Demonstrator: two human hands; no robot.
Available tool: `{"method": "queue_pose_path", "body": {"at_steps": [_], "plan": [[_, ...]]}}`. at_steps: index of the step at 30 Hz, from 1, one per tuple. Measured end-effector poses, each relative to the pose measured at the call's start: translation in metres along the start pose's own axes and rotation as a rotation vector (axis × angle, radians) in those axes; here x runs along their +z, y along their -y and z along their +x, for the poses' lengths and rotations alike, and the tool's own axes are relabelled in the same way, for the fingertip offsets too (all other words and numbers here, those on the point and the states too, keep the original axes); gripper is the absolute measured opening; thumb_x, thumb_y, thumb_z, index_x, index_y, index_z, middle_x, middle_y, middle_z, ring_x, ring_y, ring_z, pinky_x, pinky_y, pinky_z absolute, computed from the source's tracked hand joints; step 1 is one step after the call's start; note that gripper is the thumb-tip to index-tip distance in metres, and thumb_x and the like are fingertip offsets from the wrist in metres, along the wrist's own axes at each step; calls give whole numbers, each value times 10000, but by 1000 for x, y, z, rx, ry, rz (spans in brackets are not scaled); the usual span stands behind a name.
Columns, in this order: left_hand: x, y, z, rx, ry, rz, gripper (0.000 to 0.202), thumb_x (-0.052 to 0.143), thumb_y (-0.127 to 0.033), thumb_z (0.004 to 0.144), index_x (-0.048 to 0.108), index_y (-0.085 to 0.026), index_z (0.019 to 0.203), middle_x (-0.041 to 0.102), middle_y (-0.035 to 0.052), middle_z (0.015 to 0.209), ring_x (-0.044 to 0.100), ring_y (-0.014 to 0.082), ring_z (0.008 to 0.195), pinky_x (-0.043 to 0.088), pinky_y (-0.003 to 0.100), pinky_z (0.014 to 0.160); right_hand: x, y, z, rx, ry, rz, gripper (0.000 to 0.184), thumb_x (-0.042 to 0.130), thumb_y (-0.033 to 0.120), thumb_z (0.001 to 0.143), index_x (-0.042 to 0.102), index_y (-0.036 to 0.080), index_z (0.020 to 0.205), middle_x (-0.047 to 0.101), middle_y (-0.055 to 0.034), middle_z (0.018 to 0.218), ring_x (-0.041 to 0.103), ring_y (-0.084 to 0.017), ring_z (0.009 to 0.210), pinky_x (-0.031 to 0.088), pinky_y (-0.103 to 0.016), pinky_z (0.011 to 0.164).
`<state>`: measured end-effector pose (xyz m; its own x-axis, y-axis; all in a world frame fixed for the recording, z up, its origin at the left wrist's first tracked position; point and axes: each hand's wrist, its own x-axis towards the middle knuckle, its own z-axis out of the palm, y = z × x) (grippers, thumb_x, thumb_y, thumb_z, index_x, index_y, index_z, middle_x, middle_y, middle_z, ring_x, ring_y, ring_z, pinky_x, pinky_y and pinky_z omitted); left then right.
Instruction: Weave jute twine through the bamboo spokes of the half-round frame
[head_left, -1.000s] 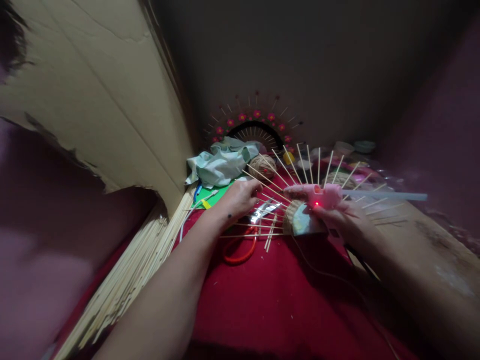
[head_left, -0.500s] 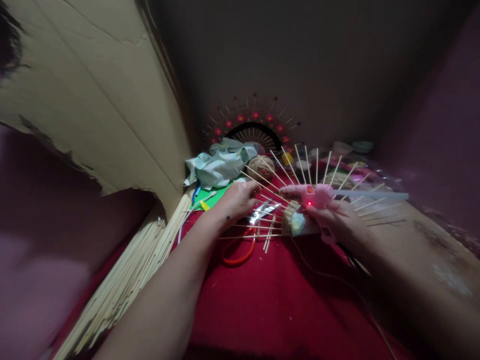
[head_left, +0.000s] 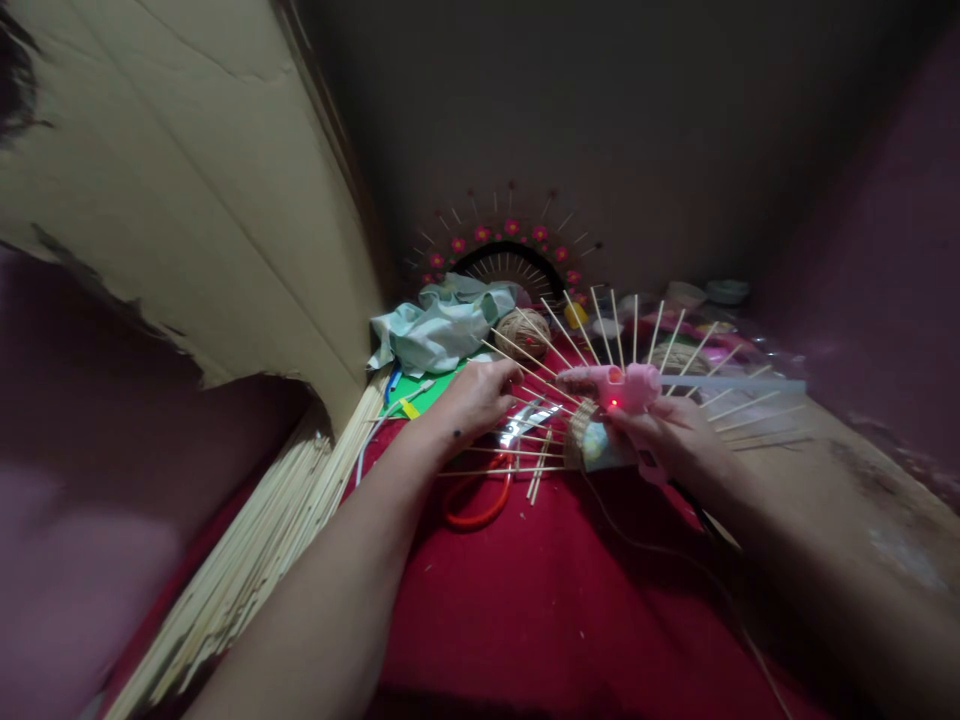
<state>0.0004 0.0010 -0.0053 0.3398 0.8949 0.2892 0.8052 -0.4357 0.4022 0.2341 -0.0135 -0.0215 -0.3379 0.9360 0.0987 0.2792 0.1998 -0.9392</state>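
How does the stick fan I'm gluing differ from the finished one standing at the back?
The stick fan under the right hand has bare skewers; the finished fan has pink flowers on its sticks. The near one lies on the red cloth with the pink glue gun over its hub; the far one stands upright against the wall, untouched. Both spread sticks in a half circle.

I am seeing the stick fan [head_left: 637,400] lying on the cloth-covered table [head_left: 555,600], near its far end. The glue gun [head_left: 619,388] is sitting over the fan's hub, with the right hand [head_left: 667,440] just behind it on the right. The left hand [head_left: 472,400] is resting on the fan's left sticks. Scissors [head_left: 480,490] are lying below that hand. A twine ball [head_left: 523,332] is sitting behind the fan, crumpled fabric [head_left: 442,325] to its left. Bundled sticks [head_left: 277,530] are lying along the table's left edge, under the cardboard sheet [head_left: 187,190].
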Motion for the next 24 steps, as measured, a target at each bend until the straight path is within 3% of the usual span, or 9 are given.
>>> {"method": "queue_pose_path", "body": {"at_steps": [24], "plan": [[1,-2,0,-8,-15,11,153,510,-71,678,590,-158,776,589,5,675,482,100,600,359,238,583,5,11,-2,27,-24,-43,387,590,518,678,493,174,529,439,22,474,374,-86,432,280,-229,410]]}}
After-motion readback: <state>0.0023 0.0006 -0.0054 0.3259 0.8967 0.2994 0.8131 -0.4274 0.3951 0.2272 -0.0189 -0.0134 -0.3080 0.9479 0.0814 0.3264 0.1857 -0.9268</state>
